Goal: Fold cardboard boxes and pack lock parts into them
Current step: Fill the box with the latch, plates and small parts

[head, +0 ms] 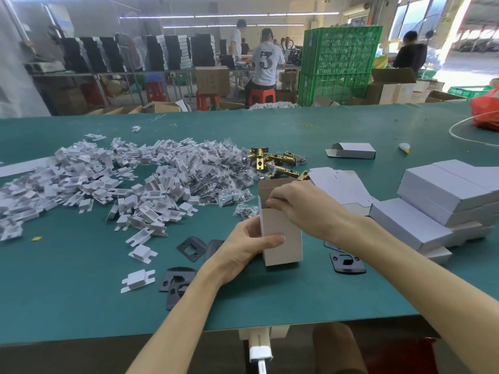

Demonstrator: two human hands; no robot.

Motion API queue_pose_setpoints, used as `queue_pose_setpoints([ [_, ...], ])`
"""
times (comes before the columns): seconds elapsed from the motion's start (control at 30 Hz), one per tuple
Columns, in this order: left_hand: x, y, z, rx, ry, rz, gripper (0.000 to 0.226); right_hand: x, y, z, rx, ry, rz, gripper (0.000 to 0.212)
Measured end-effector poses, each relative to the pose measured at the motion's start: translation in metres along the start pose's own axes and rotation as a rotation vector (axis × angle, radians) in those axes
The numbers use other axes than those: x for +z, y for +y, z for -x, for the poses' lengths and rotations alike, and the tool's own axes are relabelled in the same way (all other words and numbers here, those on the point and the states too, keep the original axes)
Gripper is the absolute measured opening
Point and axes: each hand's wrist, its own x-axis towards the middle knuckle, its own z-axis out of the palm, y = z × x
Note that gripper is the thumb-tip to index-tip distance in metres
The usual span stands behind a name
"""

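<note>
Gripped the small cardboard box [282,233] upright on the green table [81,292], with left hand [243,247] curled round its side and right hand [305,206] pinching a top flap; judged light, thin-walled, easily crushed, best held by corner edges.

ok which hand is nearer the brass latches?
Right. The right hand is at the box top, just short of the latches; left hand grips the box's side, lower and farther off.

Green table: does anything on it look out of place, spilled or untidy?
Nothing looks damaged. The white plastic inserts lie in a loose sprawling heap, with strays in front of it. The black plates are scattered on both sides of the box that the left hand holds.
</note>
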Motion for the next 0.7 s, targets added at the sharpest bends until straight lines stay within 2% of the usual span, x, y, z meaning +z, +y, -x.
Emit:
queue_pose_setpoints([
  [0.1, 0.0, -0.002, -0.001, -0.003, 0.036, 0.012, 0.041, -0.001, 0.002, 0.003, -0.026, 0.048, -0.029, 0.028],
  [0.2, 0.0, -0.001, -0.001, 0.018, 0.093, 0.029, 0.04, -0.002, 0.007, 0.005, -0.018, 0.224, -0.14, 0.02],
  [0.3, -0.003, 0.0, -0.003, 0.045, 0.173, 0.076, 0.05, 0.002, 0.01, 0.005, 0.076, 0.373, -0.287, 0.025],
  [0.4, -0.007, 0.006, -0.004, 0.075, 0.259, 0.206, 0.059, 0.012, 0.014, 0.008, 0.193, 0.442, -0.37, 0.027],
  [0.47, -0.009, 0.011, -0.003, 0.111, 0.315, 0.317, 0.06, 0.019, 0.018, 0.011, 0.242, 0.389, -0.389, 0.024],
  [0.53, -0.012, 0.013, -0.002, 0.14, 0.362, 0.453, 0.054, 0.028, 0.023, 0.015, 0.269, 0.266, -0.343, 0.023],
  [0.7, -0.015, 0.011, -0.002, 0.158, 0.409, 0.635, 0.047, 0.054, 0.029, 0.025, 0.344, -0.091, -0.197, 0.043],
])
